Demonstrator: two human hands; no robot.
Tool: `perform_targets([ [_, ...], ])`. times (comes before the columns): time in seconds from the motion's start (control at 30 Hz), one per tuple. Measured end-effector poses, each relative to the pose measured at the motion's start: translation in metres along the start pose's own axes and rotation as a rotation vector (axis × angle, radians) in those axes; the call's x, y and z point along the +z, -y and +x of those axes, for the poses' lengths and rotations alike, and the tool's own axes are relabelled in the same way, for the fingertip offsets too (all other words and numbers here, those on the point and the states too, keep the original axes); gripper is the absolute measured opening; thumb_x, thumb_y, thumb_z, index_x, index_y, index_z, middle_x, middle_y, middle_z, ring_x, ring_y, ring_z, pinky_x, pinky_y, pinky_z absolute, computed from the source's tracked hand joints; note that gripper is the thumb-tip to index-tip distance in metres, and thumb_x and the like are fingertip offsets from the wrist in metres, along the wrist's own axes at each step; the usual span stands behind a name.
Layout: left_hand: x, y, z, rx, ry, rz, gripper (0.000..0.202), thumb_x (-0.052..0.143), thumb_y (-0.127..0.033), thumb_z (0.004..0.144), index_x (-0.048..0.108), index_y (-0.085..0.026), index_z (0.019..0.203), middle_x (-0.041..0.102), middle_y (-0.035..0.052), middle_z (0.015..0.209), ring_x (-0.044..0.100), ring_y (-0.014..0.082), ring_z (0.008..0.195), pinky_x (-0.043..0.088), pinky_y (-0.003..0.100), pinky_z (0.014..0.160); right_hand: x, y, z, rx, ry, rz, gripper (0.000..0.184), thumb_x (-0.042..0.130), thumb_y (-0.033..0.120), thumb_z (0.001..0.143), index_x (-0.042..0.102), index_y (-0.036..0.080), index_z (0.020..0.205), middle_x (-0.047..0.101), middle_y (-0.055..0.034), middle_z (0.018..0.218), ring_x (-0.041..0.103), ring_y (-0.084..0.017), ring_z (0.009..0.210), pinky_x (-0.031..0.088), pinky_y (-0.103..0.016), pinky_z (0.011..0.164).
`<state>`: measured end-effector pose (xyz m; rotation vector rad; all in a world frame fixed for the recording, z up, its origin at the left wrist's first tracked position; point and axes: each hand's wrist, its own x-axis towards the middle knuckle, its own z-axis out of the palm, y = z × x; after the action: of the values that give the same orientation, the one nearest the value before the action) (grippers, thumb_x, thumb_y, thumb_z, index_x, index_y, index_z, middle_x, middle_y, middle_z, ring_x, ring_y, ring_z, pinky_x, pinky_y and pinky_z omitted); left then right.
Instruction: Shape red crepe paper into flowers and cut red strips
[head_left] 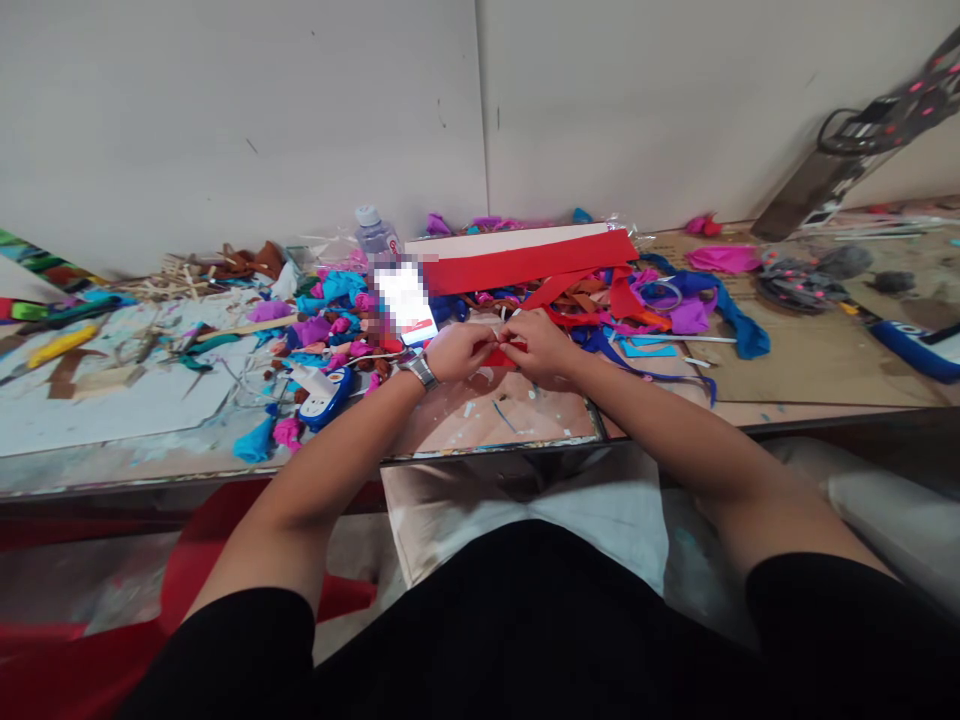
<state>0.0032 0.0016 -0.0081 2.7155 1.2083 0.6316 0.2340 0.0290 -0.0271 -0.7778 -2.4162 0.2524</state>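
Note:
My left hand (459,352), with a metal watch (421,371) on its wrist, and my right hand (541,346) meet over the table's middle. Both pinch a small piece of red crepe paper (501,356) between their fingertips. The paper is mostly hidden by the fingers. Just behind the hands lies a pile of red, blue and purple paper strips (600,300) and a long red-and-white sheet (525,255). A lit phone (406,301) lies just beyond my left hand.
Small crepe flowers and scraps in pink, purple and blue (330,330) cover the left. A blue-and-white tape dispenser (326,396) lies near the watch. A plastic bottle (374,235) stands by the wall. Cardboard (810,350) covers the right side. A red chair (187,560) is below left.

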Motion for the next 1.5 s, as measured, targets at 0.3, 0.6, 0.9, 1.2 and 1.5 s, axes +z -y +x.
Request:
perform_targets([
  [0.3,0.0013,0.0022,0.0005,0.038,-0.010,-0.042,0.028,0.052,-0.030,0.102,0.074,-0.017,0.091,0.073,0.0060,0.080,0.060,0.0181,0.070,0.035,0.031,0.067,0.0010,0.0008,0.0014,-0.007,-0.006,-0.003,0.017,0.053,0.032,0.098,0.065,0.021,0.091,0.073,-0.0086,0.094,0.060,-0.028,0.095,0.034,-0.042,0.091],
  [0.6,-0.0012,0.0007,-0.0006,-0.009,-0.011,-0.031,0.024,0.053,-0.028,0.096,0.074,-0.019,0.090,0.073,0.0042,0.081,0.059,0.0180,0.070,0.037,0.031,0.069,0.0002,-0.0004,0.0015,0.004,-0.026,-0.014,0.015,0.056,0.029,0.095,0.068,0.020,0.092,0.075,-0.0095,0.096,0.062,-0.028,0.097,0.034,-0.042,0.091],
  [0.9,-0.0026,0.0005,-0.0004,-0.048,0.006,0.006,0.027,0.051,-0.027,0.090,0.076,-0.019,0.095,0.075,0.0064,0.084,0.064,0.0213,0.075,0.042,0.033,0.071,-0.0029,-0.0006,0.0014,-0.031,-0.013,-0.014,0.020,0.059,0.031,0.097,0.076,0.022,0.096,0.080,-0.0082,0.097,0.065,-0.029,0.100,0.033,-0.044,0.094],
  [1.2,-0.0035,0.0043,0.0002,-0.146,0.018,0.044,0.031,0.051,-0.027,0.088,0.080,-0.018,0.097,0.079,0.0078,0.090,0.069,0.0235,0.080,0.048,0.034,0.076,-0.0059,0.0029,0.0019,0.021,-0.050,-0.047,0.018,0.060,0.030,0.094,0.074,0.019,0.091,0.079,-0.0106,0.096,0.065,-0.029,0.099,0.032,-0.044,0.092],
  [1.5,-0.0076,0.0033,0.0007,-0.290,-0.009,0.084,0.032,0.052,-0.028,0.086,0.082,-0.019,0.095,0.079,0.0082,0.087,0.067,0.0240,0.076,0.045,0.034,0.072,-0.0064,-0.0033,0.0029,0.065,-0.044,-0.090,0.017,0.062,0.031,0.093,0.074,0.019,0.092,0.080,-0.0102,0.097,0.065,-0.030,0.100,0.031,-0.044,0.092],
])
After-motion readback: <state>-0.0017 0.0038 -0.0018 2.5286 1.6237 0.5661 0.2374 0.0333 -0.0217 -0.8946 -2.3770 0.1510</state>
